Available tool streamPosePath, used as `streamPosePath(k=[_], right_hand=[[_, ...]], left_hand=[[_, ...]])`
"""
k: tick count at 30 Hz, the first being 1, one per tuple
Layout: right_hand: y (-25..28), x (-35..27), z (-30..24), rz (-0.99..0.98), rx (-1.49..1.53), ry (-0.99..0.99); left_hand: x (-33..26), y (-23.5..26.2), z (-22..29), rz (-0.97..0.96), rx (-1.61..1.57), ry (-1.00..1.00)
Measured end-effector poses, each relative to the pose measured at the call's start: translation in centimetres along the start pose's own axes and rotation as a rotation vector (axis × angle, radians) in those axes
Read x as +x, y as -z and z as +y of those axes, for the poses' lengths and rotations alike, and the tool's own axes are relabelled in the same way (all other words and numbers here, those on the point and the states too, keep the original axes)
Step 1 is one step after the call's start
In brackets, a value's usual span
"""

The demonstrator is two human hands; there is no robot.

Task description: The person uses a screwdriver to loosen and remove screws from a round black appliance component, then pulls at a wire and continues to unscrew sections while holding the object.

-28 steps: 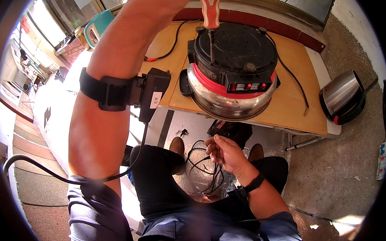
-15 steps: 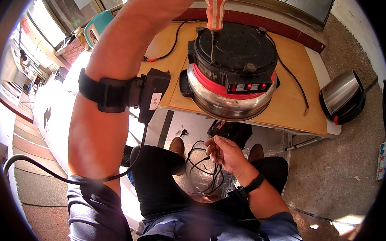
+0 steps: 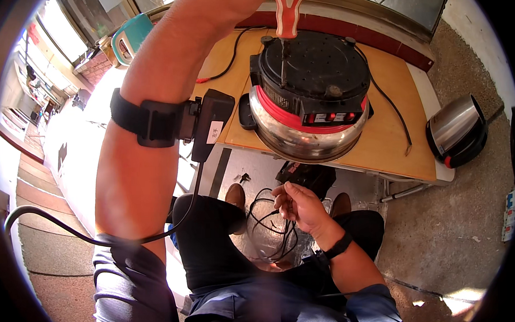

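Observation:
At the top edge, my left hand point(image 3: 238, 4) is mostly cut off, its wrist bent over a screwdriver point(image 3: 287, 17) with a red-and-white handle. The fingers are hidden, but the hand appears closed on the handle's top. The thin shaft stands nearly upright against the black base point(image 3: 322, 65) of an upturned electric pot point(image 3: 319, 146), left of the base's middle. That pot has a shiny metal body, a red band and red switches on the base's front. Low over my lap, my right hand point(image 3: 305, 209) is curled, thumb against the fingers; whatever it may hold is too small to tell.
The pot rests on a wooden table point(image 3: 406, 113), with a loose black cord point(image 3: 391, 102) on its right and a red-tipped cord point(image 3: 226, 68) behind left. A metal kettle point(image 3: 457, 125) stands beyond the right edge. Coiled cable point(image 3: 280, 234) lies on the floor between my feet.
The screwdriver's handle has turned about its axis, showing a different side of its stripes. My left forearm has shifted slightly right. The pot and my right hand look almost unmoved.

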State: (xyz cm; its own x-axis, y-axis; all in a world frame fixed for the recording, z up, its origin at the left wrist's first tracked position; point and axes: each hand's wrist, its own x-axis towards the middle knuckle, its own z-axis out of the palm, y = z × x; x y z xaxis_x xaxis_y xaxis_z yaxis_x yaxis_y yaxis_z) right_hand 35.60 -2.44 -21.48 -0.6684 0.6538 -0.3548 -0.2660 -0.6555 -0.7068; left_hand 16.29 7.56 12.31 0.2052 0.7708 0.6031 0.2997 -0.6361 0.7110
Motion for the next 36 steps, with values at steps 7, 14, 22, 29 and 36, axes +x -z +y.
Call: streamPosePath(k=[7,14,22,29,36], right_hand=[[-1.0,-1.7,-2.6,0.082,-0.092,0.202],[-7.9,-6.1,-19.3,0.648,-1.304,0.919],[-8.1,-4.2,-22.6,0.640,-1.533,0.764],[-8.0,-3.8,-22.3,0.642,-1.532,0.882],[-7.5,-3.6,-21.9,0.632,-1.552,0.954]], left_hand=[[0.3,-0.8,-0.8,0.035,0.110,0.073],[-0.1,0.6,-1.3,0.067,0.151,0.080],[-0.6,1.9,-1.1,-0.102,-0.156,0.039],[-0.2,1.6,-1.3,-0.052,-0.063,0.021],[0.4,1.2,-1.8,0.052,0.133,0.025]])
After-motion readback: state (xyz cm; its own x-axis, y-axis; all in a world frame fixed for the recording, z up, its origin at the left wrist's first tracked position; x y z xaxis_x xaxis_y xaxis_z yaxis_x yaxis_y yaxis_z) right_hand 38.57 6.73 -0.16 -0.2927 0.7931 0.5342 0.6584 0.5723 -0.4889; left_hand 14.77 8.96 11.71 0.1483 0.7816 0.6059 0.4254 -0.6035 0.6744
